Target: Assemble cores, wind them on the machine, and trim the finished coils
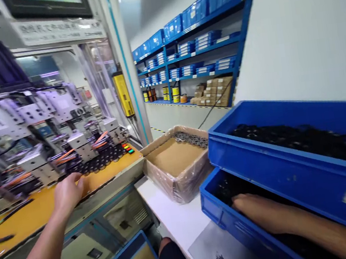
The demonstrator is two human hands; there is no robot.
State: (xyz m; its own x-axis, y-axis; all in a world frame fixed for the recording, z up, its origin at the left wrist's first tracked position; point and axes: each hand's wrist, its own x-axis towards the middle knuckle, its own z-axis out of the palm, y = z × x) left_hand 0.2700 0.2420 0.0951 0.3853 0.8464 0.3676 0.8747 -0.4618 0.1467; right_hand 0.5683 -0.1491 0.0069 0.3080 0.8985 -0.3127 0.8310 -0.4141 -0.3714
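Note:
My left hand (69,190) rests at the yellow work surface (102,175), beside rows of small black round parts (102,161). Its thumb stands apart from the bent index finger; the other fingertips are hidden, and no held thing shows. My right hand (248,204) reaches down into the lower blue bin (212,209), where dark parts lie. Its fingers are out of sight inside, so I cannot see what they touch. Above that arm sits an upper blue bin (258,148), filled with black parts (305,142).
Metal machine fixtures (79,146) line the work surface behind my left hand. Pliers (2,239) lie at left. A plastic-lined carton (170,159) with grey parts along its far side stands on the white table (160,203). Another blue bin (139,240) sits below, near my leg.

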